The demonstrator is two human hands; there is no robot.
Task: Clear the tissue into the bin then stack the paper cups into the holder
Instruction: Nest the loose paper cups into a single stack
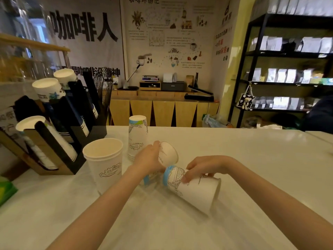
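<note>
Two white paper cups with blue bases lie on their sides on the white counter (pixel 234 159). My left hand (pixel 148 157) grips the farther cup (pixel 168 153), whose mouth faces away from me. My right hand (pixel 203 167) holds the nearer cup (pixel 195 189), its mouth pointing right and toward me. An upright stack of cups (pixel 105 162) stands left of my hands, mouth up. Behind it an upside-down stack (pixel 137 137) stands. The black cup holder (pixel 59 127) at the left has slanted rows of cups in it. No tissue or bin shows.
A green packet (pixel 6 193) sits at the counter's left edge. Beyond the counter stand a wooden cabinet (pixel 162 109) with a scale and boxes, and a black shelf (pixel 288 69) of bags at the right. A dark-clothed person (pixel 319 114) is at the far right.
</note>
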